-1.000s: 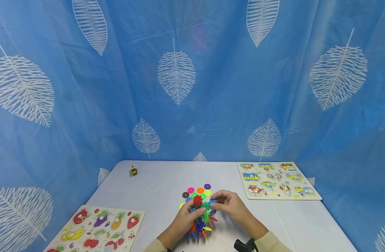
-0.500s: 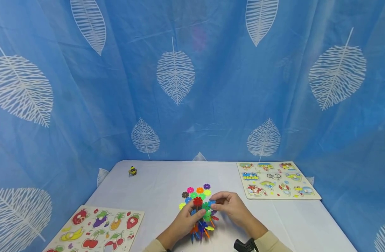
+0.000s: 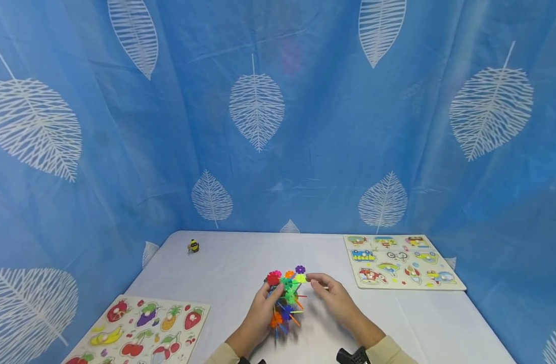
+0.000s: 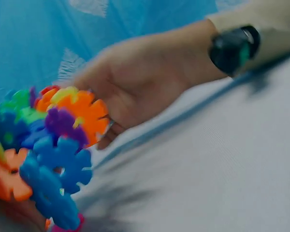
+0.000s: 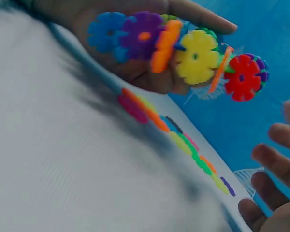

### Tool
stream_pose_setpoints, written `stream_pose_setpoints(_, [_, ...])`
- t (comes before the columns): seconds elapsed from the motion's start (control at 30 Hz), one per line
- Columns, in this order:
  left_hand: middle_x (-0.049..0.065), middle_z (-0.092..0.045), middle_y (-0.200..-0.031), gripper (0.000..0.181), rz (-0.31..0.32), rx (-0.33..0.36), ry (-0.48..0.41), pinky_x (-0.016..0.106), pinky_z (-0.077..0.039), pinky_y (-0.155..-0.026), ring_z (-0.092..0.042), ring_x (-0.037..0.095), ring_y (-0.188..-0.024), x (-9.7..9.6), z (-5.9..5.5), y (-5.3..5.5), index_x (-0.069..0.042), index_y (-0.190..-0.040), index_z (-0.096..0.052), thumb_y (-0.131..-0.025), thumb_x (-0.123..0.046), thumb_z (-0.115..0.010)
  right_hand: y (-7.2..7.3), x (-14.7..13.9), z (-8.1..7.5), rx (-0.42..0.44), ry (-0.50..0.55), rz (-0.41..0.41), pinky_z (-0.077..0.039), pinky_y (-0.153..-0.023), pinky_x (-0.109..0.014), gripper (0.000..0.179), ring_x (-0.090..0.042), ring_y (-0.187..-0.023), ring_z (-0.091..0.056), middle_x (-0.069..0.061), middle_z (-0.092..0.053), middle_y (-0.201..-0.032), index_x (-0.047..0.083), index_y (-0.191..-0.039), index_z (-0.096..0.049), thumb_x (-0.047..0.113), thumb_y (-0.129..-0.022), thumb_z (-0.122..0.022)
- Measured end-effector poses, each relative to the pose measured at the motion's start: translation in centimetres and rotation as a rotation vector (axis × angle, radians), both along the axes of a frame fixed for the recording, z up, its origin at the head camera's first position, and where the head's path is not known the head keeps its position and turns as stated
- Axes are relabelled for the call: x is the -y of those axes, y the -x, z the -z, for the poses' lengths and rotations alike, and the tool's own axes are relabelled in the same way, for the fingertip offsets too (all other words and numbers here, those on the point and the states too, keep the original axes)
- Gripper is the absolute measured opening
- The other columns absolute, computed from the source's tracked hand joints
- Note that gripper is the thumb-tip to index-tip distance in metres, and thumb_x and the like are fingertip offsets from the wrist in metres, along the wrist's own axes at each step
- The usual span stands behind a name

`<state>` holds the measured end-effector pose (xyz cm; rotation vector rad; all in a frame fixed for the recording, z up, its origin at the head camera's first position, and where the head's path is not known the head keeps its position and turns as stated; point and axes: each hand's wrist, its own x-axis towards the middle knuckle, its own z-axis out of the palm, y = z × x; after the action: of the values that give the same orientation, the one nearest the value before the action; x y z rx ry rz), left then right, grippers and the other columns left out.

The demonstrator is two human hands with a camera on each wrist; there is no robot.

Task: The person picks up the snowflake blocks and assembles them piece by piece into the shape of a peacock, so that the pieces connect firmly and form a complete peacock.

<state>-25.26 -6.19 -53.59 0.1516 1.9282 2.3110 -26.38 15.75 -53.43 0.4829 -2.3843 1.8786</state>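
Note:
My left hand (image 3: 260, 313) grips a cluster of flower-shaped interlocking plastic discs (image 3: 287, 309), slotted together in many colours. The thumb lies along the near side of it. In the left wrist view blue discs (image 4: 63, 164) and an orange disc (image 4: 89, 116) show up close. Yellow (image 5: 197, 57) and red (image 5: 242, 77) discs face the right wrist camera. To the right of the cluster, my right hand (image 3: 339, 301) is held apart from it, fingers spread and holding nothing. The left fingers are partly hidden behind the discs.
Loose flower discs lie in rows just beyond the cluster, a purple one (image 3: 300, 269) farthest back. A fruit puzzle board (image 3: 200, 323) sits at the front left, a vehicle puzzle board (image 3: 382, 280) at the back right. A small yellow-and-black figurine (image 3: 193, 246) stands back left.
My left hand has moved slightly away from me and turned the cluster, so its discs show more edge-on. My right fingers have come away from the blue disc at its right side.

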Motion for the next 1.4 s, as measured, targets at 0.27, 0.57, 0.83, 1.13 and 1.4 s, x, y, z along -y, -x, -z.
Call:
stream_pose_setpoints(0.27, [0.025,-0.036,-0.16,0.063,-0.127,0.055,-0.168,0.056,-0.029,-0.12,-0.031,0.044,-0.149,0.3,0.1,0.7,0.0,-0.15,-0.034,-0.106,-0.037,-0.06,-1.4,1.2,1.0,-0.229,-0.659,-0.23,-0.037,-0.1,-0.055,0.051,-0.032,-0.132,-0.042,-0.007,-0.048,-0.158,0.016,-0.148,-0.061,0.045,-0.106,-0.062])
stream_pose_setpoints(0.57, [0.025,-0.034,-0.162,0.057,-0.157,0.088,-0.243,0.057,-0.024,-0.122,-0.028,0.044,-0.151,0.6,0.3,0.8,-0.003,-0.147,-0.033,-0.105,-0.03,-0.059,-2.4,2.2,0.8,-0.322,-0.821,-0.284,-0.036,-0.095,-0.053,0.041,-0.024,-0.132,-0.043,0.005,-0.053,-0.154,0.028,-0.132,-0.074,0.053,-0.101,-0.066])
stream_pose_setpoints(0.83, [0.027,-0.03,-0.163,0.057,-0.205,0.084,-0.177,0.062,-0.015,-0.122,-0.017,0.049,-0.153,0.4,0.1,0.8,0.0,-0.147,-0.037,-0.104,-0.031,-0.058,-1.9,2.2,1.7,-0.405,-0.498,-0.278,-0.043,-0.091,-0.04,0.02,-0.008,-0.108,-0.059,0.017,-0.07,-0.111,0.027,-0.093,-0.075,0.035,-0.083,-0.091])
stream_pose_setpoints(1.13, [0.03,-0.033,-0.162,0.062,-0.21,0.045,-0.148,0.063,-0.012,-0.123,-0.018,0.049,-0.152,0.3,0.1,1.0,0.004,-0.15,-0.037,-0.103,-0.025,-0.063,-0.8,0.7,1.3,-0.118,-0.152,-0.398,-0.057,-0.075,-0.026,0.021,-0.009,-0.082,-0.065,0.007,-0.07,-0.09,0.012,-0.098,-0.069,0.006,-0.087,-0.085])
stream_pose_setpoints(1.4, [0.026,-0.053,-0.148,0.064,-0.104,0.032,-0.099,0.045,-0.049,-0.108,-0.059,0.038,-0.129,0.5,0.4,0.7,0.004,-0.152,-0.038,-0.103,-0.026,-0.065,0.6,-1.9,0.9,-0.026,0.161,-0.127,-0.062,-0.071,-0.034,0.023,-0.02,-0.079,-0.071,-0.019,-0.07,-0.098,-0.01,-0.11,-0.067,-0.011,-0.087,-0.072])
